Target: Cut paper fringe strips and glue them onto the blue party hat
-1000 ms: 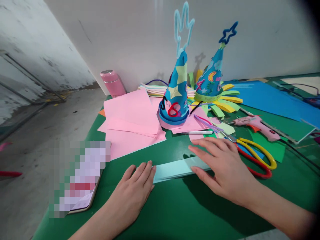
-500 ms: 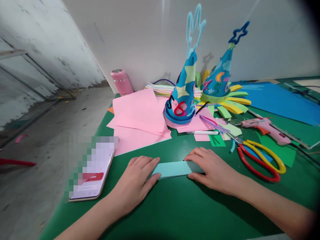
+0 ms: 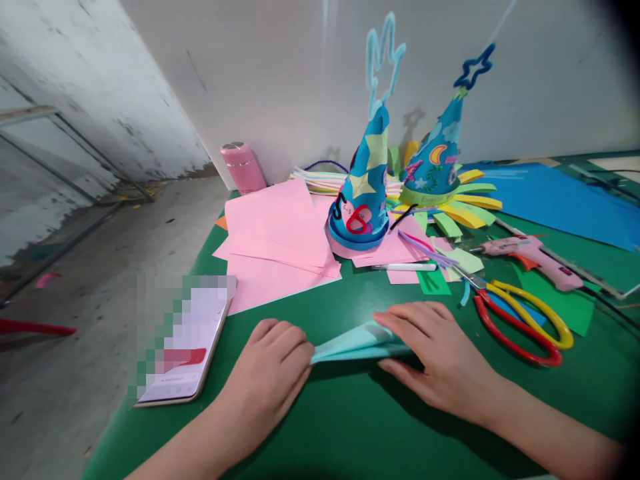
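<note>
Pale turquoise folded paper strip [image 3: 350,341] is on/just over the smooth green worktop [image 3: 330,427], btwn the two bare hands. Long axis runs L–R across the view; tapered end points L, into the L hand [image 3: 273,363], & layers fan apart twd the R hand [image 3: 430,353], so it's wedge-shaped, wide end R, top edge sloping up that way.

L hand: fingers bunched narrow, pinching the tapered end. R hand: cupped a bit wider, fingers over the far side of the fanned end, thumb on the near side; can't tell how firmly it grips, as the strip's end is hidden there.

L of L hand: slim smartphone w/ lit screen [image 3: 175,393], pt. pixelated. R of R hand: metal scissors w/ red & yellow handles [image 3: 479,283], blades pointing away & L. Beyond: loose pink paper sheets [image 3: 275,230], tall blue cone hat w/ pale stars [image 3: 367,160], pink glue gun [image 3: 530,257].
</note>
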`<state>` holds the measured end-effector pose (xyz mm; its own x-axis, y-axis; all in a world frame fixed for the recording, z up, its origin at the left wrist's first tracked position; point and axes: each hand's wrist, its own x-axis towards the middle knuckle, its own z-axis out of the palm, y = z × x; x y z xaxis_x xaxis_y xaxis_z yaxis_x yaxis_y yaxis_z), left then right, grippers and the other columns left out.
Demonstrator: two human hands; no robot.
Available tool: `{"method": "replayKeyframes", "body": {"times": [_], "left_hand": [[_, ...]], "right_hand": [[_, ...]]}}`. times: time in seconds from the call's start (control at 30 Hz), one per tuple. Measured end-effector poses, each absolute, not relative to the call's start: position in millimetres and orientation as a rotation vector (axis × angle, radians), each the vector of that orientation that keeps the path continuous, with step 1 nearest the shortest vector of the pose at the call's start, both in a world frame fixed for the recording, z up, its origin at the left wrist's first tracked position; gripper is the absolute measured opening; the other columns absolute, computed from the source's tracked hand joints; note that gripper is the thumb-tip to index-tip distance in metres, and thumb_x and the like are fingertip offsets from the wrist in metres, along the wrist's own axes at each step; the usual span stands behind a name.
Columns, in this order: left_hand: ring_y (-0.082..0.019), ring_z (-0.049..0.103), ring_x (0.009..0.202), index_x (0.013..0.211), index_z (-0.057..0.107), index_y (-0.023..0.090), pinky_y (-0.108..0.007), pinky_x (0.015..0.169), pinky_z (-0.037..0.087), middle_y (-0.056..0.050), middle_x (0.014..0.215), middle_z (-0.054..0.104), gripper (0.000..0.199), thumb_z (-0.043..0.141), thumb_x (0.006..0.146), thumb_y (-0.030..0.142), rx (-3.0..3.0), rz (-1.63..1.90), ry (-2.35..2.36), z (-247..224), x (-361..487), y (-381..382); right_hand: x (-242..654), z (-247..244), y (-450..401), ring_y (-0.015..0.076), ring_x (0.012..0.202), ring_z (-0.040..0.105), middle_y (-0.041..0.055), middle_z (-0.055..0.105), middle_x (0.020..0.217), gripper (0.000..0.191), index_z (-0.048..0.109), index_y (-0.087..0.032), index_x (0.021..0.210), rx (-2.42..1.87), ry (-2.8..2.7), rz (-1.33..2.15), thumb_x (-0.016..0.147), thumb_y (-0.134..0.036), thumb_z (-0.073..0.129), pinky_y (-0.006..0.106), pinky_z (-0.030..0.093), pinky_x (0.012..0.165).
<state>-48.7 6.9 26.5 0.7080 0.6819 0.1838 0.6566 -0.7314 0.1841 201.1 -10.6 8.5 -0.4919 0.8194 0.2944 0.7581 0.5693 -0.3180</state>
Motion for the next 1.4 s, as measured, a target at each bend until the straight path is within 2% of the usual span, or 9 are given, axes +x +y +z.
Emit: {"method": "replayKeyframes", "body": {"times": [0.23,0.33,0.5,0.6,0.7,0.83,0.97,1.13,1.4], "left_hand": [[-0.020,0.050,0.079,0.088,0.057,0.016,-0.040,0.079,0.033,-0.005,0.075,0.058,0.022,0.037,0.081,0.009,3.161,0.669,1.030,39,-44,-6],[-0.022,0.048,0.091,0.103,0.051,0.020,-0.042,0.083,0.034,-0.006,0.093,0.055,0.027,0.044,0.079,0.009,3.025,0.854,1.223,42,-44,-4],[-0.025,0.049,0.100,0.127,0.023,0.021,-0.043,0.081,0.044,-0.014,0.120,0.041,0.067,0.058,0.072,0.035,1.933,1.187,1.740,33,-32,-2],[-0.024,0.053,0.100,0.125,0.023,0.019,-0.037,0.079,0.048,-0.016,0.119,0.046,0.065,0.053,0.074,0.044,1.484,1.015,1.304,28,-8,-4],[-0.021,0.044,0.113,0.124,0.026,0.018,-0.033,0.088,0.043,-0.014,0.127,0.041,0.052,0.044,0.080,0.040,1.046,1.068,1.146,32,18,1],[-0.021,0.051,0.105,0.107,0.045,0.016,-0.032,0.078,0.047,-0.012,0.113,0.055,0.038,0.032,0.084,0.044,0.666,1.221,1.162,39,32,20],[-0.020,0.061,0.076,0.094,0.055,0.010,-0.029,0.065,0.047,-0.010,0.085,0.064,0.038,0.041,0.081,0.043,0.433,1.219,1.013,39,21,38],[-0.013,0.054,0.048,0.102,0.051,0.012,-0.025,0.049,0.040,-0.004,0.067,0.061,0.036,0.039,0.083,0.039,0.543,0.894,0.834,31,12,42],[-0.007,0.047,0.048,0.080,0.052,0.013,-0.018,0.045,0.035,0.000,0.061,0.053,0.031,0.042,0.081,0.043,0.760,0.627,0.913,17,22,35]], "right_hand": [[193,28,-11,0.0181,0.091,0.050,0.0022,0.060,0.101,0.026,0.052,-0.025,0.107,-1.223,-2.462,0.023,0.082,-0.022,0.044,0.035,0.028,0.075],[192,28,-4,0.0154,0.085,0.052,0.0006,0.064,0.091,0.023,0.056,-0.026,0.100,-1.192,-2.369,-0.072,0.082,-0.016,0.045,0.032,0.029,0.071],[194,35,14,0.0160,0.082,0.053,0.0020,0.064,0.088,0.022,0.058,-0.024,0.099,-1.259,-2.190,-0.226,0.079,-0.018,0.050,0.031,0.031,0.068],[185,40,25,0.0172,0.082,0.053,0.0032,0.064,0.087,0.022,0.058,-0.024,0.100,-1.280,-2.112,-0.271,0.080,-0.019,0.050,0.032,0.031,0.066],[166,41,30,0.0172,0.079,0.053,0.0037,0.064,0.089,0.025,0.056,-0.023,0.104,-1.277,-2.120,-0.226,0.081,-0.020,0.047,0.033,0.029,0.063],[144,40,23,0.0188,0.083,0.051,0.0048,0.059,0.098,0.032,0.049,-0.023,0.113,-1.236,-2.207,0.073,0.082,-0.026,0.045,0.034,0.031,0.066],[149,42,18,0.0191,0.088,0.050,0.0050,0.055,0.102,0.034,0.047,-0.026,0.113,-1.150,-2.109,0.521,0.080,-0.031,0.047,0.033,0.037,0.073],[171,43,29,0.0134,0.074,0.050,0.0014,0.054,0.085,0.024,0.048,-0.024,0.101,-1.299,-1.490,0.992,0.080,-0.036,0.048,0.024,0.041,0.062],[162,30,32,0.0093,0.051,0.047,-0.0039,0.048,0.055,0.024,0.047,-0.018,0.068,-1.115,-1.217,1.504,0.081,-0.037,0.045,0.022,0.038,0.049]]}}
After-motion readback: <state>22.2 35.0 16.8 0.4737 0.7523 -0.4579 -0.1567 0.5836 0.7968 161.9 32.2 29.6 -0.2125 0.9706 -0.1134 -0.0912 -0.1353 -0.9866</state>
